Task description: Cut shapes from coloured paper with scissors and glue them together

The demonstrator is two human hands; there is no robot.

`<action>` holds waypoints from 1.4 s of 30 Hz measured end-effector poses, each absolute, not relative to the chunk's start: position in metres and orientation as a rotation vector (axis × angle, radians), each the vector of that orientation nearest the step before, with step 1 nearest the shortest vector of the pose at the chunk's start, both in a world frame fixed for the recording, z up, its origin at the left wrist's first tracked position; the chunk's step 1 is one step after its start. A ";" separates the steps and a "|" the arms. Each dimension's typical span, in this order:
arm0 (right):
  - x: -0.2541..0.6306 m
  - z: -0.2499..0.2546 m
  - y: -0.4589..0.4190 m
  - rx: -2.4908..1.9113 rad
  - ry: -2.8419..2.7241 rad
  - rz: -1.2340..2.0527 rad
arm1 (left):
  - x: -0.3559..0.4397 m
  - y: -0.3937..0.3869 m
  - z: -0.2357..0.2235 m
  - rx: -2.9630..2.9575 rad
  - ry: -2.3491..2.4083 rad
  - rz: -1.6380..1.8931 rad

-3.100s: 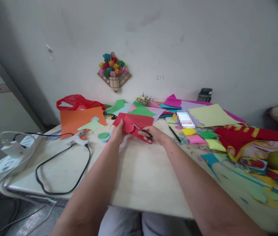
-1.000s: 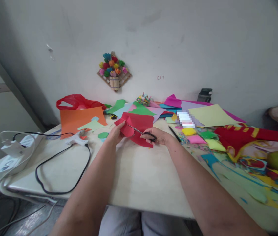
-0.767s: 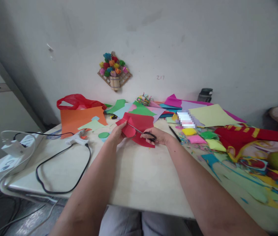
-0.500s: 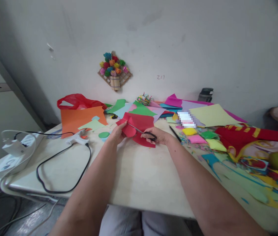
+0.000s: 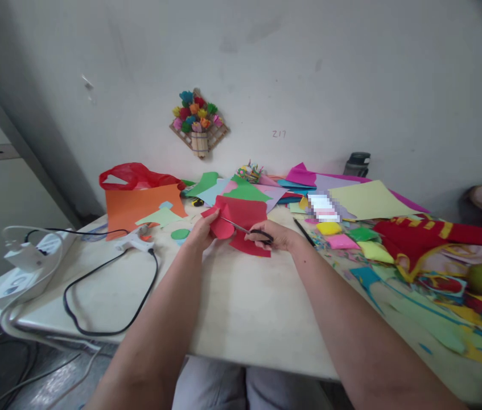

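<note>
A sheet of red paper (image 5: 247,212) is held above the table in front of me. My left hand (image 5: 205,232) pinches its left side, closed on the paper. My right hand (image 5: 275,236) is closed round the black handles of a pair of scissors (image 5: 260,233). The blades point left and lie across the red paper, close to my left fingers. A rounded part of the paper hangs below the blades, and a curved strip of it reaches right, under the scissors hand. Green paper circles (image 5: 180,234) lie on the table left of my left hand.
A white glue gun (image 5: 134,244) with a black cord and a power strip (image 5: 38,265) are on the left. Orange paper (image 5: 144,208) lies behind them. On the right are a black pen (image 5: 304,232), a phone (image 5: 324,208), small coloured packets (image 5: 342,242) and paper scraps.
The scissors and my right hand have shifted very slightly right. The red paper has barely moved, and my left hand still pinches it in the same place.
</note>
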State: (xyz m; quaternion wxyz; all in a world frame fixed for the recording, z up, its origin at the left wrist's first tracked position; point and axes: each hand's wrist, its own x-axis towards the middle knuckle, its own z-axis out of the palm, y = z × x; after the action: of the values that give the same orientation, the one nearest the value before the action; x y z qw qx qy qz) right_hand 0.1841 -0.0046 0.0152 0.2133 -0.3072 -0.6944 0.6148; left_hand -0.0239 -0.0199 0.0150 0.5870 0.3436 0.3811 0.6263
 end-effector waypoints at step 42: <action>0.182 0.014 -0.009 -0.911 -1.950 1.704 | -0.029 -0.019 0.018 0.777 0.815 1.438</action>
State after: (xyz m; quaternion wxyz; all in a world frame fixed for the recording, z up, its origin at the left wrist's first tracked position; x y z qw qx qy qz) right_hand 0.1824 -0.0091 0.0145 0.1967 -0.3253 -0.6965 0.6086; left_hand -0.0289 -0.0191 0.0176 0.6111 0.3365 0.3533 0.6233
